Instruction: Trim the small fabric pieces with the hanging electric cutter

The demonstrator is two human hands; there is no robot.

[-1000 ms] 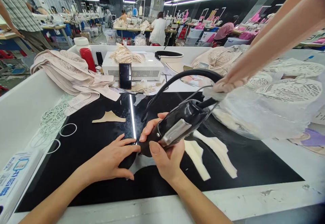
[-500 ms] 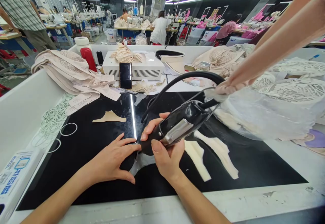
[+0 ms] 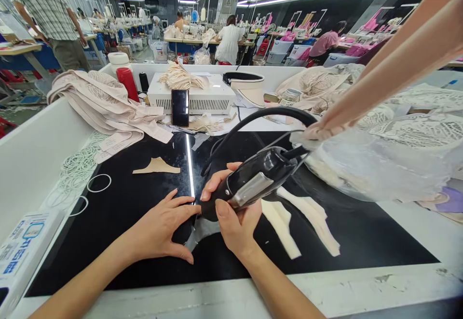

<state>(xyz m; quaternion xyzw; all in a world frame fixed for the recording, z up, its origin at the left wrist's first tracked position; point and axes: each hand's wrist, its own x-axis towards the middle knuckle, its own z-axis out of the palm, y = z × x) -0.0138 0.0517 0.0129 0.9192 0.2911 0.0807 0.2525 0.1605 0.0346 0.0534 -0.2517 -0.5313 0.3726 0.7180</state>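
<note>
My right hand [image 3: 237, 222] is closed around a black corded hand tool [image 3: 249, 181] with a metal side plate, its narrow end tilted down to the left. A thick black cable leaves its upper end, near a hanging beige fabric strip [image 3: 383, 73]. My left hand [image 3: 164, 225] lies flat on the black mat [image 3: 137, 261], fingers spread, fingertips against the tool's lower end. Beneath that end, partly hidden, is a shiny translucent piece [image 3: 208, 229]. Right of my right hand lie two cream shaped pieces [image 3: 284, 227] [image 3: 314, 217]; a tan piece [image 3: 156, 166] lies farther back on the left.
A white vented box [image 3: 195, 99] stands at the back with a phone [image 3: 180, 108] leaning on it. Beige fabric [image 3: 97, 97] and pale green rings [image 3: 81, 162] lie left, a clear plastic bag [image 3: 372, 164] right. A boxed item [image 3: 27, 246] sits front left. People work behind.
The view has shifted very slightly. Both hands and the tool keep almost the same place. At the far left, a standing person in a checked shirt appears farther right, with the arms lower.
</note>
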